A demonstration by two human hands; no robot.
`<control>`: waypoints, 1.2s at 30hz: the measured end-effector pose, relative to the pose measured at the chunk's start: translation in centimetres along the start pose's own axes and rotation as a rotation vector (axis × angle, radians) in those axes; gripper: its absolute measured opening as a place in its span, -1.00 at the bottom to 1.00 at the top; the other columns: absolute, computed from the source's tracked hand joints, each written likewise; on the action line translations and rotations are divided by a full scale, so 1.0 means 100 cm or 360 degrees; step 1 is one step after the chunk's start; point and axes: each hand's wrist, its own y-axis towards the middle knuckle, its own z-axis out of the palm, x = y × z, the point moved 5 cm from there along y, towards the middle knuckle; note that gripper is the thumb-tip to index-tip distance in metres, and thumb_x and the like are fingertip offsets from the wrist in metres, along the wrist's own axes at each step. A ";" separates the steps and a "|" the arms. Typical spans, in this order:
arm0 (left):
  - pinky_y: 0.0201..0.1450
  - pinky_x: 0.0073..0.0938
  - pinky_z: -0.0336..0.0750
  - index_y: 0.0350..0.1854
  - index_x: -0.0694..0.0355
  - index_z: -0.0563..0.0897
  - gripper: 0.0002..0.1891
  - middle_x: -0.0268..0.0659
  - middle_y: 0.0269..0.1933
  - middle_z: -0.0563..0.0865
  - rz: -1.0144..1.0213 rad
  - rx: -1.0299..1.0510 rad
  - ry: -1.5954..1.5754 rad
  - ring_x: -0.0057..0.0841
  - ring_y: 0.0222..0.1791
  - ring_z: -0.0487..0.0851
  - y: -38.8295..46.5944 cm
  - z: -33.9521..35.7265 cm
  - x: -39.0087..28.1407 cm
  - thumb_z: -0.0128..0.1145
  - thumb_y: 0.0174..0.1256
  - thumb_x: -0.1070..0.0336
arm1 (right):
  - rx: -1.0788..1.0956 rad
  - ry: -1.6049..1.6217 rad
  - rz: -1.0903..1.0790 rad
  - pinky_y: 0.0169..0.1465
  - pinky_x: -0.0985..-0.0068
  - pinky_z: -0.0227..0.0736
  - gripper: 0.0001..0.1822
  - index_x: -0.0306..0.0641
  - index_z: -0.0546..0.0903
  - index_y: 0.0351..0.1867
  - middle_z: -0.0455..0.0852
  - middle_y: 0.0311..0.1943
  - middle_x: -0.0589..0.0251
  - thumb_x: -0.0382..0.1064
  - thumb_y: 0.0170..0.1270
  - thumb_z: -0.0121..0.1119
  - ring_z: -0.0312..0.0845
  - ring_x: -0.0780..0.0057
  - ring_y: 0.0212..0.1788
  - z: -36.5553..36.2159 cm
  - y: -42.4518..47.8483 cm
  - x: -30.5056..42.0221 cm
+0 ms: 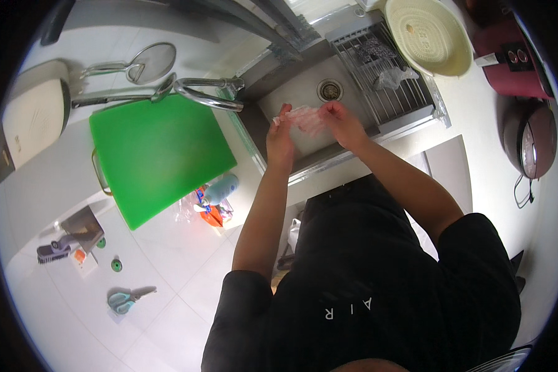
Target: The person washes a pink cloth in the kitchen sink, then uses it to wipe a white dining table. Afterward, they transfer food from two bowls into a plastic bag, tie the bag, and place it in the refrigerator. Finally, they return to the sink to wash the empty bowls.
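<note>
Over the steel sink [302, 148], both hands hold a thin pinkish-white cloth [307, 120] spread between them. My left hand [280, 139] grips its left end, with some white cloth bunched by the thumb. The other end is pinched in the fingers of my right hand [342, 124]. Below and beyond the cloth lies the round drain strainer [329, 90]. A curved chrome faucet [204, 100] reaches over the sink's left edge, apart from my hands.
A roll-up drying rack [374, 100] spans the sink's right side, bearing a crumpled plastic bag [393, 78]. Behind it sits a cream colander [428, 37]. Left are a green cutting board [162, 153], a pump bottle [221, 189] and a wire strainer [152, 63]. Scissors [125, 300] lie at lower left.
</note>
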 end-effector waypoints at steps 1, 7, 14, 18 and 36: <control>0.31 -0.39 0.41 0.43 0.36 0.40 -0.48 -0.30 0.08 0.68 0.0066 -0.0058 0.0129 -0.51 0.11 0.61 -0.001 -0.005 -0.008 -0.03 0.67 0.05 | -0.0002 0.0016 -0.0036 -0.10 0.58 0.49 -0.78 -0.33 0.57 -0.02 0.69 -0.26 0.31 -0.21 0.53 0.21 0.56 0.65 -0.21 0.004 0.000 0.015; 0.28 -0.42 0.41 0.14 0.32 0.55 -0.62 -0.27 0.05 0.67 0.0122 -0.0204 -0.0314 -0.54 0.09 0.59 -0.016 -0.003 -0.044 -0.06 0.69 0.06 | 0.0339 -0.0307 0.0147 -0.15 0.59 0.47 -0.71 -0.28 0.58 0.09 0.67 -0.29 0.34 -0.15 0.51 0.24 0.54 0.69 -0.25 0.026 -0.005 0.084; 0.25 -0.32 0.46 0.22 0.24 0.50 -0.60 -0.27 0.04 0.64 0.0219 0.0070 -0.0457 -0.45 0.10 0.60 -0.029 0.014 -0.085 -0.13 0.70 0.00 | 0.0639 -0.0308 -0.0320 -0.18 0.58 0.45 -0.65 -0.20 0.57 0.16 0.65 -0.25 0.39 -0.16 0.45 0.32 0.55 0.66 -0.19 0.030 0.000 0.081; 0.25 -0.26 0.50 0.35 0.16 0.42 -0.63 -0.28 0.08 0.64 0.0077 0.0069 -0.0703 -0.42 0.15 0.60 -0.035 0.014 -0.095 -0.09 0.68 0.11 | 0.0729 0.0829 0.0421 -0.13 0.56 0.50 -0.72 -0.12 0.54 0.12 0.65 -0.13 0.36 -0.29 0.44 0.28 0.59 0.62 -0.11 0.016 0.003 0.072; 0.00 -0.52 0.60 0.63 0.13 0.09 -0.25 -0.22 0.14 0.68 0.0222 -0.0171 -0.0328 -0.58 -0.01 0.66 -0.019 0.013 -0.035 0.11 0.46 0.52 | 0.0213 0.0271 0.0479 0.03 0.51 0.57 -0.50 -0.04 0.49 0.34 0.69 -0.06 0.36 -0.28 0.40 0.33 0.61 0.57 -0.08 -0.039 0.000 0.079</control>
